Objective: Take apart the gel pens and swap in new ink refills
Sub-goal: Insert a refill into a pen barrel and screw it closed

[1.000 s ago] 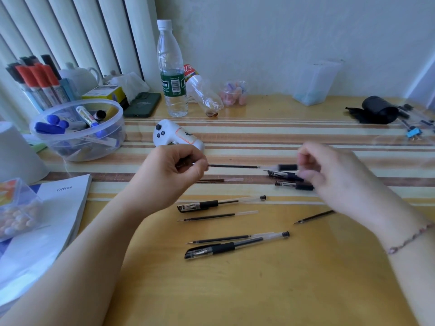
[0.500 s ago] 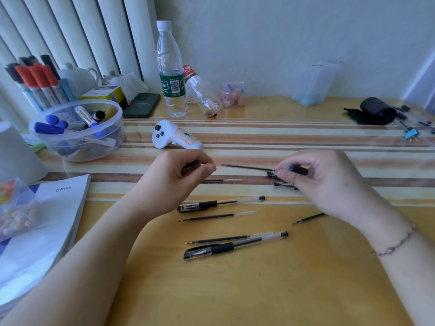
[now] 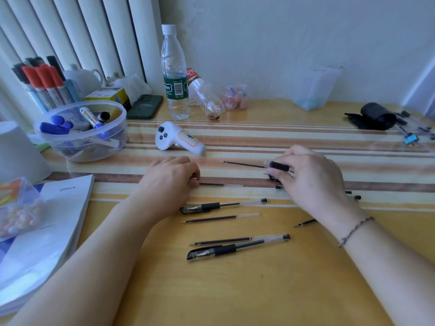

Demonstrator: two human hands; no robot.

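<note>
**Left hand drops to the table, right keeps the open pen**

Compared with half a second back, the person's left hand (image 3: 170,182) has come down off the air and now sits knuckles-up on the striped tablecloth (image 3: 306,140), fingers curled over the near end of a thin black-ink refill with a clear tail (image 3: 220,184) lying on the brown stripe. Whether it's actually pinching that refill can't be made out, the fingers cover it. The right hand (image 3: 308,182) is pretty much where it was, closed around a clear gel pen barrel with a black rubber grip (image 3: 279,165), its refill (image 3: 242,164) sticking out leftward with the tip pointing at the other hand. The pen is held just above the table, mid-right of the view.

Quick count of what's lying loose on the yellow wooden tabletop (image 3: 235,290):
- two fully assembled capped gel pens, one upper (image 3: 221,205), one lower (image 3: 237,248)
- three clearly visible bare refills: one under the upper pen (image 3: 220,218), one right along the lower pen (image 3: 223,241), plus the one at the left hand
- a fourth refill tip (image 3: 304,223) poking out from under the right wrist
- some black pen bits (image 3: 353,195) half hidden behind the right hand, number not readable

Also around: one white handheld controller (image 3: 180,140), one upright clear water bottle (image 3: 175,74), one clear plastic bowl of markers (image 3: 82,130).
</note>
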